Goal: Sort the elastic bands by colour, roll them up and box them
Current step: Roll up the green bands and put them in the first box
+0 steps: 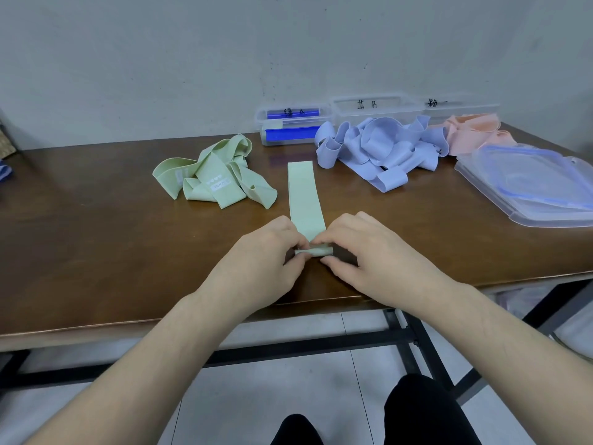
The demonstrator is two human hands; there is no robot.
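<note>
Both hands [313,252] pinch green band's [305,194] rolled end; far box [290,128] w/ blue-edged lids.

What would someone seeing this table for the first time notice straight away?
At the near edge of the brown wooden table, the left hand and right hand pinch the rolled near end of a flat pale green elastic band that stretches away from the person. Behind it lie three colour heaps: a loose green band pile at left, a lilac-blue band pile in the middle, and a pink band pile at far right before clear plastic boxes.
</note>
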